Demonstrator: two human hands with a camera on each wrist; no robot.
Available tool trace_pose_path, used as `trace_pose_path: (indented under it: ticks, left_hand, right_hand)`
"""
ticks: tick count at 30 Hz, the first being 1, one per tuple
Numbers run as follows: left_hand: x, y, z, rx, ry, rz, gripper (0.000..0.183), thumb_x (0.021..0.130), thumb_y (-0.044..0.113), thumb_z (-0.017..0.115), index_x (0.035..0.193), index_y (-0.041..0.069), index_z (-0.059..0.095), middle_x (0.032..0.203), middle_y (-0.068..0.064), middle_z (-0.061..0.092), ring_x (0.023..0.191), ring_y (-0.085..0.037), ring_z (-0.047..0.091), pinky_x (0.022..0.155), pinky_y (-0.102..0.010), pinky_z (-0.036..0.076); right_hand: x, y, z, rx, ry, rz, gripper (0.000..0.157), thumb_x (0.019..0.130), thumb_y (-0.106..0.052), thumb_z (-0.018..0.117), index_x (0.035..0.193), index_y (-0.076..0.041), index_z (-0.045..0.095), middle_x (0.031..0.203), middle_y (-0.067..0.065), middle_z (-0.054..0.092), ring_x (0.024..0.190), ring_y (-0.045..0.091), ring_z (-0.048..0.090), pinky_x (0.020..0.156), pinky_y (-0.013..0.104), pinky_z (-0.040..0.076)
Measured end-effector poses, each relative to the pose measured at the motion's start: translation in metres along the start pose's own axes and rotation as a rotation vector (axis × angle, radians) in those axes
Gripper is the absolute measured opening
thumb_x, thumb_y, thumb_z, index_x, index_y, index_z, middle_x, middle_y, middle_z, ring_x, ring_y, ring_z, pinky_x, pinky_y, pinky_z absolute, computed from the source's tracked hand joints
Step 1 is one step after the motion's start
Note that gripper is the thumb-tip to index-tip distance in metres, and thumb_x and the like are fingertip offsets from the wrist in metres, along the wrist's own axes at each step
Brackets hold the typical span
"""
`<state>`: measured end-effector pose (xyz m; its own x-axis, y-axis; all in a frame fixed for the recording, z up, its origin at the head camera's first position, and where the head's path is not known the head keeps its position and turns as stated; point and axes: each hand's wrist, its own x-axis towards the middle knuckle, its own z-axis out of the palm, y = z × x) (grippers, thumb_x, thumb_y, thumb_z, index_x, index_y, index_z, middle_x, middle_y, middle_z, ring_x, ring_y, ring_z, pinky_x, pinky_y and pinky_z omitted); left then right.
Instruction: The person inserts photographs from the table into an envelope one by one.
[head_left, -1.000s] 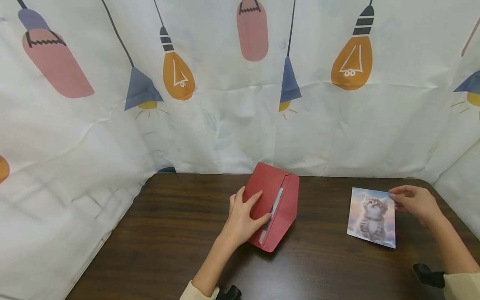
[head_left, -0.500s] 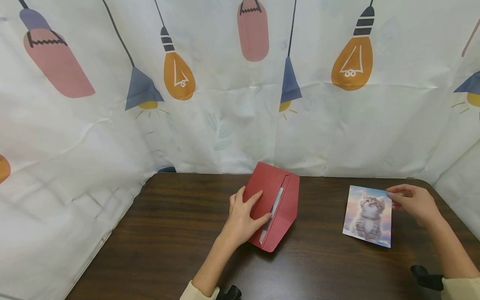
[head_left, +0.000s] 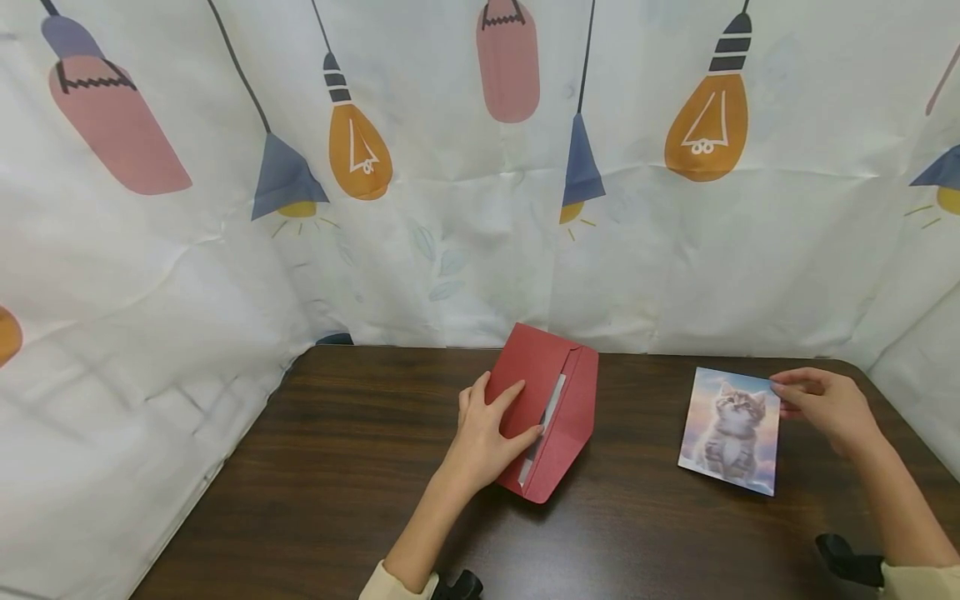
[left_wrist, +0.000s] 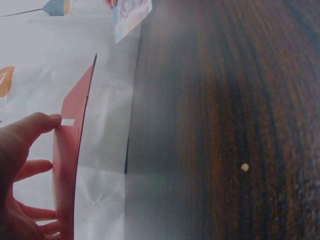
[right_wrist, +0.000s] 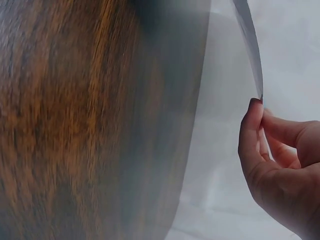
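My left hand holds a red envelope at the middle of the table, its thumb at the long slit of the pocket and its other fingers spread over the face and left edge. A pale strip shows in that slit, and the pointed flap is open to the right. In the left wrist view the envelope appears nearly edge-on. To the right, my right hand pinches a kitten picture card by its upper right corner. Seen from the right wrist, the card bends slightly above the thumb and fingertips.
The dark wood table extends under both hands. A white curtain printed with lamps and bulbs hangs behind its far edge and along the sides. A small pale speck marks the table in the left wrist view.
My right hand has shifted slightly left with the kitten card, which comes a little nearer the envelope and tilts a bit. The left hand and envelope stay in place.
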<state>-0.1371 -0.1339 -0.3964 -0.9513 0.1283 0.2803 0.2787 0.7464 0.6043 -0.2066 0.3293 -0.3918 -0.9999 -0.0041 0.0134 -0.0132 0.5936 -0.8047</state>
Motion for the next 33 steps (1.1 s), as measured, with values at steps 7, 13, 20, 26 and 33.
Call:
trace_pose_path:
  ticks: [7, 13, 20, 26, 33]
  left_hand:
    - [-0.001, 0.001, -0.001, -0.008, -0.005, -0.004, 0.066, 0.089, 0.032, 0.084, 0.148, 0.012, 0.061, 0.160, -0.028, 0.035, 0.137, -0.043, 0.036, 0.093, -0.055, 0.057]
    - [-0.001, 0.002, -0.001, -0.008, -0.011, -0.010, 0.066, 0.089, 0.033, 0.083, 0.148, 0.012, 0.061, 0.161, -0.028, 0.034, 0.137, -0.043, 0.036, 0.093, -0.056, 0.057]
    - [-0.002, 0.003, -0.002, -0.016, -0.017, -0.031, 0.066, 0.089, 0.032, 0.083, 0.148, 0.012, 0.061, 0.161, -0.028, 0.034, 0.138, -0.044, 0.035, 0.093, -0.056, 0.058]
    - [-0.002, 0.004, -0.002, -0.015, -0.015, -0.036, 0.066, 0.089, 0.032, 0.083, 0.148, 0.012, 0.061, 0.161, -0.028, 0.033, 0.138, -0.044, 0.035, 0.092, -0.057, 0.058]
    - [-0.002, 0.004, -0.001, -0.011, -0.010, -0.034, 0.067, 0.089, 0.032, 0.083, 0.148, 0.011, 0.061, 0.160, -0.028, 0.034, 0.137, -0.044, 0.036, 0.092, -0.056, 0.058]
  right_hand:
    - [-0.003, 0.000, 0.002, 0.018, 0.005, 0.007, 0.039, 0.110, -0.013, 0.053, 0.126, 0.023, 0.054, 0.090, -0.011, 0.065, 0.072, 0.001, 0.069, 0.068, 0.026, 0.062]
    - [-0.004, -0.001, 0.004, 0.033, 0.007, 0.009, 0.039, 0.110, -0.013, 0.053, 0.125, 0.023, 0.054, 0.088, -0.012, 0.065, 0.072, 0.002, 0.068, 0.068, 0.025, 0.062]
    - [-0.007, -0.007, 0.005, 0.061, 0.004, 0.014, 0.040, 0.111, -0.014, 0.053, 0.127, 0.022, 0.054, 0.087, -0.019, 0.062, 0.074, 0.001, 0.066, 0.069, 0.024, 0.061]
    - [-0.011, -0.014, 0.006, 0.075, 0.010, 0.004, 0.039, 0.110, -0.013, 0.054, 0.127, 0.022, 0.055, 0.087, -0.020, 0.062, 0.075, 0.003, 0.065, 0.069, 0.024, 0.061]
    - [-0.014, -0.024, 0.011, 0.067, 0.018, -0.005, 0.040, 0.110, -0.013, 0.055, 0.128, 0.023, 0.055, 0.087, -0.017, 0.063, 0.073, 0.004, 0.065, 0.068, 0.022, 0.060]
